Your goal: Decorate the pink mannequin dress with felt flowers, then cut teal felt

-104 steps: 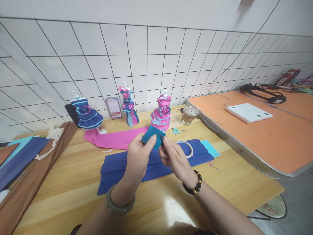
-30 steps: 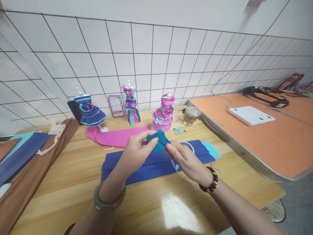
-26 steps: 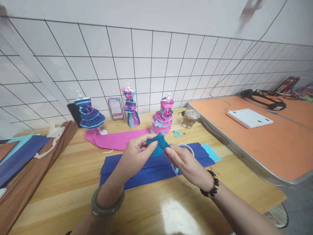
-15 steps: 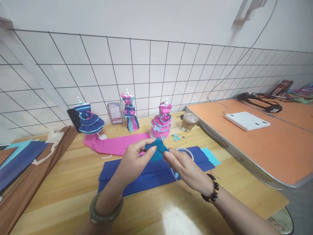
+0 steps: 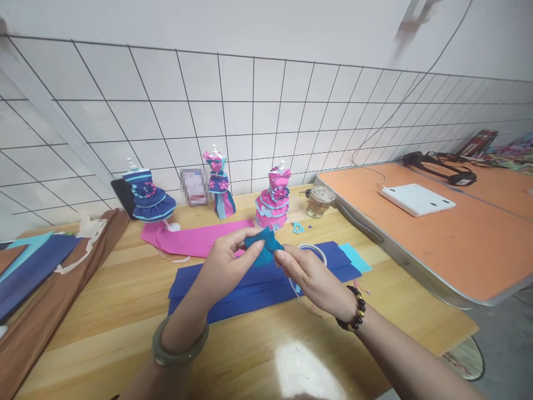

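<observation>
A small folded piece of teal fabric [image 5: 263, 254] is held up between my two hands over the table. My left hand [image 5: 230, 261] pinches its left side between thumb and fingers. At its right corner, my right hand [image 5: 306, 273] grips with thumb and forefinger. Beneath my hands lies a long strip of dark blue fabric [image 5: 241, 303]. A roll of white tape [image 5: 318, 253] rests on that strip, partly behind my right hand. Pink fabric [image 5: 195, 240] is spread just behind my left hand.
Small dress forms stand at the back: one in a blue dress [image 5: 152, 203], one in a multicoloured dress [image 5: 219, 183], one in a pink dress [image 5: 272, 203]. A lidded glass jar [image 5: 320, 203] is right of them. Brown fabric [image 5: 62, 311] lies left; an orange table [image 5: 437, 250] adjoins right.
The view has tilted down slightly, so everything shifts a little. Both hands keep their pinch on the teal fabric, which has barely changed shape.
</observation>
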### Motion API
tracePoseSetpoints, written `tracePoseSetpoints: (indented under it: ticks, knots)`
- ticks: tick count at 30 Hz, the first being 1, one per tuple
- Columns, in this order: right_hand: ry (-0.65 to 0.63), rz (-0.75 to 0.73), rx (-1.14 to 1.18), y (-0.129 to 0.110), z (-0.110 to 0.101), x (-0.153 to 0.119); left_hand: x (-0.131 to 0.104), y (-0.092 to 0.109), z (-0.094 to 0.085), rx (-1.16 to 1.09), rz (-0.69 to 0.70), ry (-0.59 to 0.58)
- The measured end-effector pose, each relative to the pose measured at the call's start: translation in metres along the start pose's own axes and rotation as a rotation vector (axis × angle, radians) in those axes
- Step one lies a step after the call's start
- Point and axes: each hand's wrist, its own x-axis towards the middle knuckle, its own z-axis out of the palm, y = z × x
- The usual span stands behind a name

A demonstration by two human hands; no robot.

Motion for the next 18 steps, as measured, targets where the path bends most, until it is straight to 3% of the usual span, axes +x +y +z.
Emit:
tracePoseSetpoints:
  ticks: [10, 18]
  knots:
    - [0.021, 0.031, 0.083, 0.001, 0.002, -0.005, 0.0, 0.0, 0.003, -0.103, 0.016, -0.01]
    - [0.022, 0.159, 0.68, 0.013, 0.01, -0.01, 0.005, 0.005, 0.007, -0.324, -0.093, 0.145]
